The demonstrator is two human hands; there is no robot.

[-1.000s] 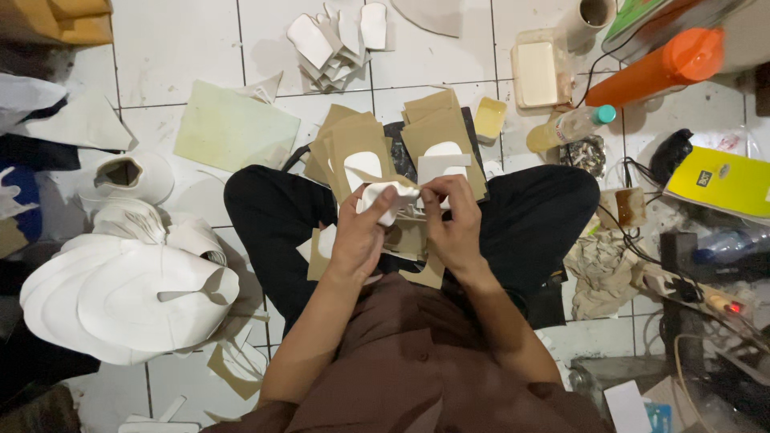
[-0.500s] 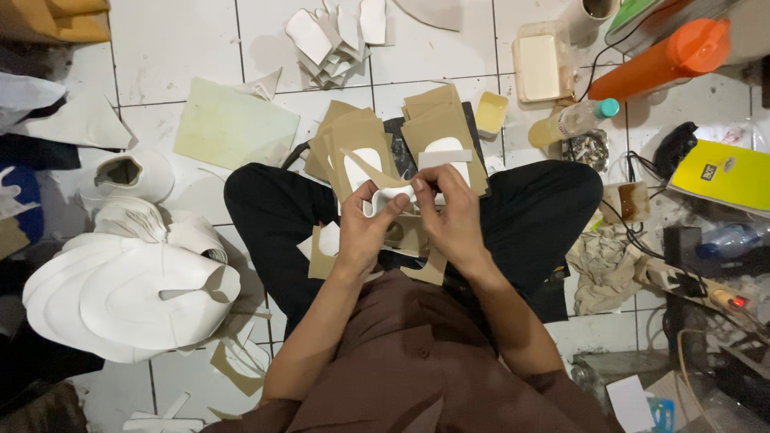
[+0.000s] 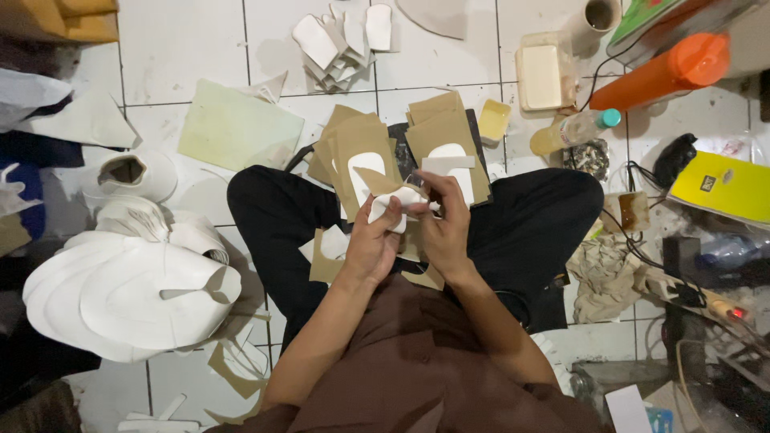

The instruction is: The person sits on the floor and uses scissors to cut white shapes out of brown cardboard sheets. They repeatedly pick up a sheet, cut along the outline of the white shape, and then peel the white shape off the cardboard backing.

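I see left hand (image 3: 375, 240) and right hand (image 3: 443, 228) together, pinching white foam piece (image 3: 399, 200). Risk: tearing it, or dropping onto brown card stack (image 3: 361, 156) just beyond.

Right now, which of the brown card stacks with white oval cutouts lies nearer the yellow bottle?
The right-hand stack, just beside the small yellow tray; the other stack lies further left, away from the yellow bottle.
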